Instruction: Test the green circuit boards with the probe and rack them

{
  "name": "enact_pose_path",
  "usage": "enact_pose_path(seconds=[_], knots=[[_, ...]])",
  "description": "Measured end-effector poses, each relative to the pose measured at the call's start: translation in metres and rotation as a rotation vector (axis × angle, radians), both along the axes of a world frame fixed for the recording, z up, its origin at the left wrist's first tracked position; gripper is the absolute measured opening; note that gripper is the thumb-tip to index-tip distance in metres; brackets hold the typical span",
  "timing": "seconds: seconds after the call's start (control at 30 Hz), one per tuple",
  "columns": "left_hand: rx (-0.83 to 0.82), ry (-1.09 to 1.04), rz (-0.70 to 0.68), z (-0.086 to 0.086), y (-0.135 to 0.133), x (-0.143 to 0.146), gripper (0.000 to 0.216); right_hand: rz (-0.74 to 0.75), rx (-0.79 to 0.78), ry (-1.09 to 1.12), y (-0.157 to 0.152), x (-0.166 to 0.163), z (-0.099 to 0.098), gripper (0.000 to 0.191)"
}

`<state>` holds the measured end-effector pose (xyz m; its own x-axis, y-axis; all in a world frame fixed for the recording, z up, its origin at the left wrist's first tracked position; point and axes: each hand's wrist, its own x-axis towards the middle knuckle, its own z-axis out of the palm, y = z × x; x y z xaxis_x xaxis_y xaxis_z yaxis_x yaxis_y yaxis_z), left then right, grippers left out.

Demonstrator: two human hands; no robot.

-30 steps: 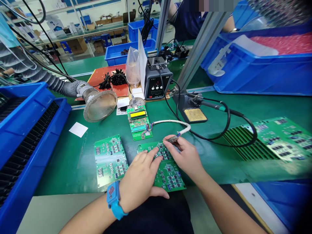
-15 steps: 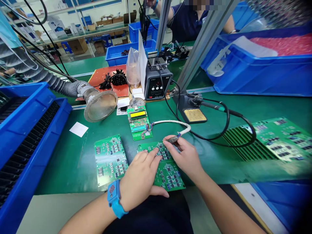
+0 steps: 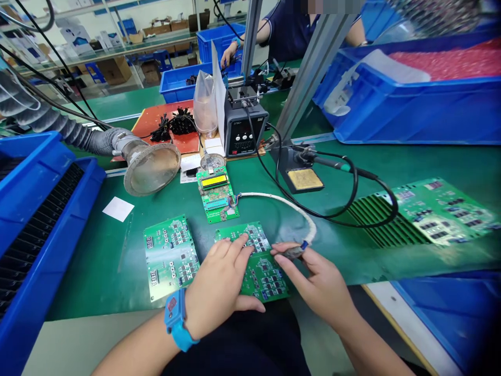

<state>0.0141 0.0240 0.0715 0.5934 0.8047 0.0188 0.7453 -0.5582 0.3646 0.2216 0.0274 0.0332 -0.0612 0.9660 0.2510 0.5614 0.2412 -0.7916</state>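
My left hand (image 3: 217, 282), with a blue wrist strap (image 3: 176, 318), lies flat with fingers stretched over a green circuit board panel (image 3: 270, 274) at the table's front edge. Between the fingers and thumb of my right hand (image 3: 321, 282) is a grey cable connector (image 3: 291, 253), held close to the board's right edge; whether its tip touches the board I cannot tell. From it a white sleeved cable (image 3: 287, 201) runs to a small green board with a yellow display (image 3: 214, 180). A second circuit board panel (image 3: 170, 256) lies to the left.
A soldering station (image 3: 246, 133) and an iron stand with sponge (image 3: 305, 179) stand behind. Stacked circuit boards (image 3: 442, 214) lie right. A fume hose (image 3: 151, 169) and blue bins (image 3: 88, 177) are left; a large blue bin (image 3: 410, 117) is back right. A co-worker (image 3: 293, 31) sits opposite.
My right hand has moved the connector down along the board's right edge, toward me. My left hand stays on the board. The view has shifted slightly, and the co-worker's hand has come lower.
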Motion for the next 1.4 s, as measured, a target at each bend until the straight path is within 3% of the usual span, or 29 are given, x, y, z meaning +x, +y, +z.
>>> enact_pose_path(seconds=[0.5,0.77,1.07,1.4], knots=[[0.002,-0.006,-0.005,0.0,-0.001,-0.001,0.098,0.036,0.15,-0.047,-0.001,-0.008,0.0,0.007],[-0.009,-0.001,0.006,0.0,0.0,0.001,0.099,-0.021,0.203,-0.014,0.0,-0.014,-0.007,0.003],[-0.04,-0.015,0.017,0.004,0.001,0.001,0.097,0.016,0.078,0.051,-0.004,-0.007,-0.006,0.008],[-0.039,0.046,0.058,0.007,0.002,0.004,0.097,0.008,0.054,0.074,-0.006,-0.006,-0.009,0.009]])
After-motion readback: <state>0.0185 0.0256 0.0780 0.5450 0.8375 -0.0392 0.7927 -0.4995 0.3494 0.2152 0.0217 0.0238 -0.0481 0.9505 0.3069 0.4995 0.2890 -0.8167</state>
